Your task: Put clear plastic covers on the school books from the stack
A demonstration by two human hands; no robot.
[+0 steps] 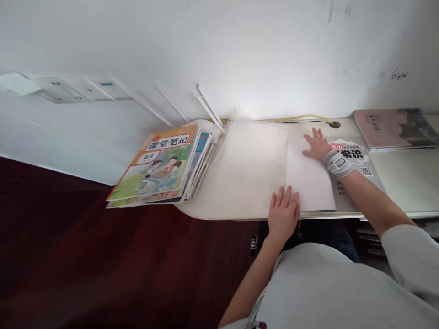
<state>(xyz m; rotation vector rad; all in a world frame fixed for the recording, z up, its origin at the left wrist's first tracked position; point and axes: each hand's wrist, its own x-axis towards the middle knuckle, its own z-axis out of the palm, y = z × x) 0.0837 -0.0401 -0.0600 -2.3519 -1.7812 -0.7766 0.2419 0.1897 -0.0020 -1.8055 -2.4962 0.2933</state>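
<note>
My right hand (316, 145), with a grey band on its wrist, lies flat with fingers spread on the upper part of a white sheet (310, 185). Beside and partly beneath the right wrist is a grey booklet (355, 183) with black lettering and a QR code, partly hidden by my forearm. My left hand (284, 212) rests at the desk's front edge, fingers extended by the sheet's lower left corner. A pale, see-through sheet (252, 160) spreads to the left of the white one; its upper left edge is blurred, and I cannot tell whether the two are joined.
A stack of colourful books (161, 164) stands at the left end of the white desk (219, 201), overhanging its edge. Another book (394, 128) lies at the back right. A yellow cable (305, 116) runs along the wall into a hole. Wall sockets (65, 89) are at left.
</note>
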